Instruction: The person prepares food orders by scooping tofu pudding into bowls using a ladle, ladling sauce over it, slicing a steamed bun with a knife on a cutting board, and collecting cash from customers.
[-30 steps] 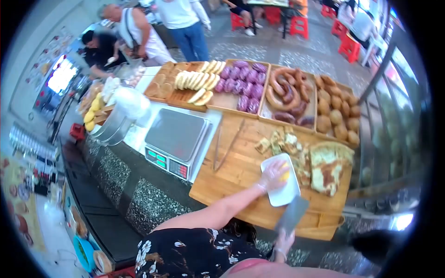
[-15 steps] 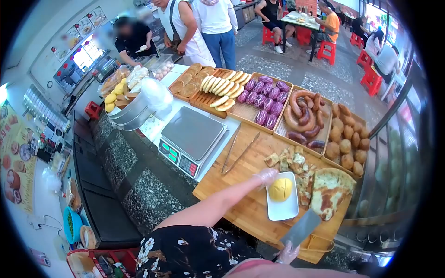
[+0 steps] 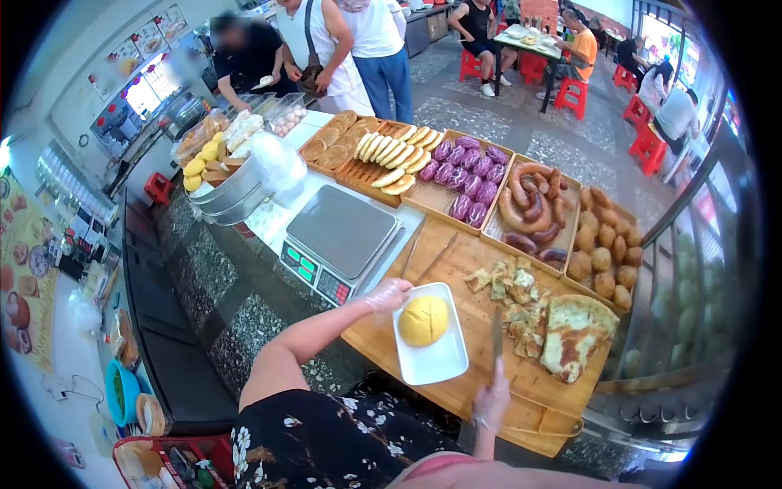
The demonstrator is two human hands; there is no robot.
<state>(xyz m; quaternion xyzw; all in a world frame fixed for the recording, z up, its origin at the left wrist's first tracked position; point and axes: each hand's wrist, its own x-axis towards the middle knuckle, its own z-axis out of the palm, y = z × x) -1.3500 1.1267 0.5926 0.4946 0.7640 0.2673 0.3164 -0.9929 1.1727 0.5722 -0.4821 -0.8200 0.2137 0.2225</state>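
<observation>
My left hand (image 3: 389, 295), in a clear plastic glove, grips the upper left corner of a white rectangular dish (image 3: 434, 368). On the dish sits a round yellow bun (image 3: 423, 320) with cut lines across its top. My right hand (image 3: 491, 398), also gloved, is closed around the handle of a cleaver (image 3: 498, 336), whose blade points away from me and is seen nearly edge-on. Cut pieces of flatbread (image 3: 515, 295) lie just beyond the blade on the wooden board (image 3: 375, 332). A large folded piece of flatbread (image 3: 577, 336) rests to their right.
Metal tongs (image 3: 436, 259) lie on the board beside a digital scale (image 3: 346, 236). Along the far edge stand trays of pale buns (image 3: 391, 153), purple buns (image 3: 464, 175), sausages (image 3: 533, 196) and brown fried balls (image 3: 603, 253). People stand across the counter (image 3: 322, 130).
My left hand has drawn the dish with the bun left and toward me, lifting it. My right hand has turned the cleaver from a slant with its flat showing to nearly edge-on, nearer the cut pieces.
</observation>
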